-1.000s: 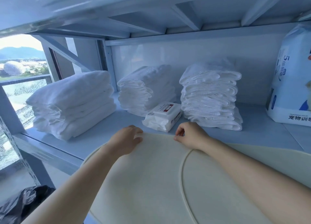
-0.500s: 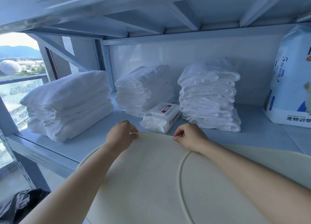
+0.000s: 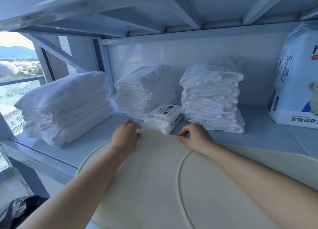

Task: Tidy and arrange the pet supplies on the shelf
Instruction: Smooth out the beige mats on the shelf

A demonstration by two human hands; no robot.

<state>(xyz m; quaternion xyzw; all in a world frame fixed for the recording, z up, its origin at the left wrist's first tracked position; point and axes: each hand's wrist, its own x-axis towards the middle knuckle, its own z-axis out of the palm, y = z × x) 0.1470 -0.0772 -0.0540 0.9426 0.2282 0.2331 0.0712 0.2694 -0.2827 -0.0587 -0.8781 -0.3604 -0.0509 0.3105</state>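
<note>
Mat [image 3: 154, 177] edge nearer wipes pack [image 3: 164, 117]

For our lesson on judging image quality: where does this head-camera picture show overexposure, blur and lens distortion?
Head view: the window at left is blown out, the sky nearly white; the upper shelf underside is smeared with blur; the wide lens bends the shelf edges and stretches the forearms; the towel stacks stay fairly sharp in cool, bluish light.

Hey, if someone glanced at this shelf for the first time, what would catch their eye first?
Probably the big cream mat filling the foreground, with the left hand and right hand pinching its far edge. Behind it, three stacks of white folded pads line the shelf, a wipes pack lying just past the mat's edge.
</note>
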